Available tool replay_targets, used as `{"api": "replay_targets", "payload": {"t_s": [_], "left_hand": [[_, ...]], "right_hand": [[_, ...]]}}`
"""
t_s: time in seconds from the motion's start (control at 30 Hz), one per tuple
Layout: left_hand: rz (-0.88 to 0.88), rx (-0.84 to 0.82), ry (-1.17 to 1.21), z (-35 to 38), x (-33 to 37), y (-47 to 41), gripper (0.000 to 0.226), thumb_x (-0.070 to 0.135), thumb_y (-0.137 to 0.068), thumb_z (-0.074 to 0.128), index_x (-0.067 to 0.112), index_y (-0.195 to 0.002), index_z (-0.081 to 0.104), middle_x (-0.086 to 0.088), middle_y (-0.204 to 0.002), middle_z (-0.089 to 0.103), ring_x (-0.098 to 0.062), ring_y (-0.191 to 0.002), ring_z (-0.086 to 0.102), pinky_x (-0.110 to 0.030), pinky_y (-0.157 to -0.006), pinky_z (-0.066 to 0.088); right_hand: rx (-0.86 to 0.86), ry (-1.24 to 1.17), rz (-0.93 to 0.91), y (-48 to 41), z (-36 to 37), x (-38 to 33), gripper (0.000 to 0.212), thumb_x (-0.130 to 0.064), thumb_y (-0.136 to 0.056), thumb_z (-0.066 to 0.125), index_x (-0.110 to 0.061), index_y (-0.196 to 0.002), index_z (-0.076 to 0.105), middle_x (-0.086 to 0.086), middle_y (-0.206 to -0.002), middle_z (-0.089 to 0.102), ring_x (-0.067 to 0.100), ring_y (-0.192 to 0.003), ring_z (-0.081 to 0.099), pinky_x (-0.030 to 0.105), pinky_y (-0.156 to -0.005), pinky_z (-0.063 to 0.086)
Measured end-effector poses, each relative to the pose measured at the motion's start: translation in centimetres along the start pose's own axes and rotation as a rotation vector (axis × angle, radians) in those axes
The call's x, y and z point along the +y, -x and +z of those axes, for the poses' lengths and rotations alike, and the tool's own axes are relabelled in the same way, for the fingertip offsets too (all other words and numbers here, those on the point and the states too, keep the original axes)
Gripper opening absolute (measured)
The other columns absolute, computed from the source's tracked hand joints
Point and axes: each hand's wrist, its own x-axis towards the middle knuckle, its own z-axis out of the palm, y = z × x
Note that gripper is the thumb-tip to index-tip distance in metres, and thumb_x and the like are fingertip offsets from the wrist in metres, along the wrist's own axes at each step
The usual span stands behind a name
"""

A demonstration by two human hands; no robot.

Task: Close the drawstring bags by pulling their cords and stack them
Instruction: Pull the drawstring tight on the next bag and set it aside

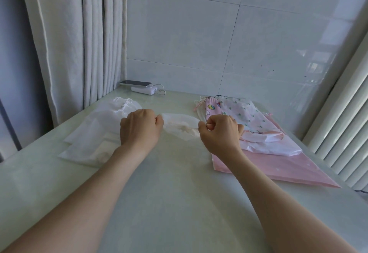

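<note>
A small white drawstring bag (179,126) lies between my hands on the pale table (169,183), its mouth gathered near the middle. My left hand (139,128) grips the bag's left side with curled fingers. My right hand (219,131) pinches a thin cord (193,128) that runs out of the bag's puckered mouth. To the left lies a pile of white bags (95,133). On the right sits a pile of patterned and pink bags (254,129).
A phone (136,83) rests on a white power bank (144,90) with a cable at the back of the table. A curtain (69,43) hangs at the left, a tiled wall behind, and a white radiator (342,133) at the right.
</note>
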Motion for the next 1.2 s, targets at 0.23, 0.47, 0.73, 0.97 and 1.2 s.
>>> {"api": "replay_targets", "payload": {"t_s": [0.23,0.47,0.73,0.97,1.2], "left_hand": [[0.094,0.099,0.124,-0.3,-0.4,0.7,0.044,0.029,-0.107,0.040,0.013,-0.066,0.040,-0.007,-0.073,0.045,-0.033,-0.080,0.044,-0.039,-0.071,0.033],[0.223,0.039,0.135,-1.1,0.3,1.1,0.021,0.025,-0.079,0.050,0.014,-0.065,0.039,-0.002,-0.066,0.044,-0.033,-0.067,0.044,-0.035,-0.066,0.031],[0.153,0.190,0.030,-0.8,0.2,0.9,0.015,0.029,-0.102,0.060,0.019,-0.097,0.069,-0.006,-0.092,0.061,-0.035,-0.082,0.061,-0.036,-0.061,0.042],[0.041,0.163,0.161,-0.7,1.5,1.7,0.018,0.030,-0.101,0.055,0.028,-0.104,0.072,-0.001,-0.084,0.074,-0.036,-0.082,0.064,-0.035,-0.063,0.045],[0.307,0.170,0.413,-0.5,2.9,2.3,0.016,0.015,-0.103,0.060,0.016,-0.113,0.073,0.001,-0.093,0.077,-0.024,-0.084,0.071,-0.032,-0.071,0.050]], "right_hand": [[-0.099,0.088,-0.132,1.1,0.6,0.6,0.055,-0.049,-0.101,0.037,-0.015,-0.059,0.041,-0.001,-0.065,0.046,0.030,-0.085,0.045,0.041,-0.083,0.030],[-0.018,0.465,-0.471,0.7,0.5,1.7,0.023,-0.034,-0.088,0.054,-0.016,-0.081,0.065,0.004,-0.091,0.052,0.030,-0.083,0.048,0.042,-0.078,0.040],[0.038,0.517,-0.447,0.4,0.5,0.7,0.019,-0.003,-0.079,0.074,-0.012,-0.071,0.059,0.008,-0.086,0.051,0.029,-0.069,0.044,0.035,-0.060,0.033],[0.045,0.186,-0.206,1.1,0.4,-0.5,0.014,-0.015,-0.097,0.054,-0.014,-0.092,0.067,0.007,-0.064,0.059,0.035,-0.060,0.053,0.038,-0.053,0.048],[0.180,-0.047,-0.353,1.1,0.6,-0.7,0.017,-0.007,-0.096,0.057,-0.011,-0.105,0.071,0.005,-0.081,0.073,0.031,-0.070,0.065,0.042,-0.059,0.052]]}}
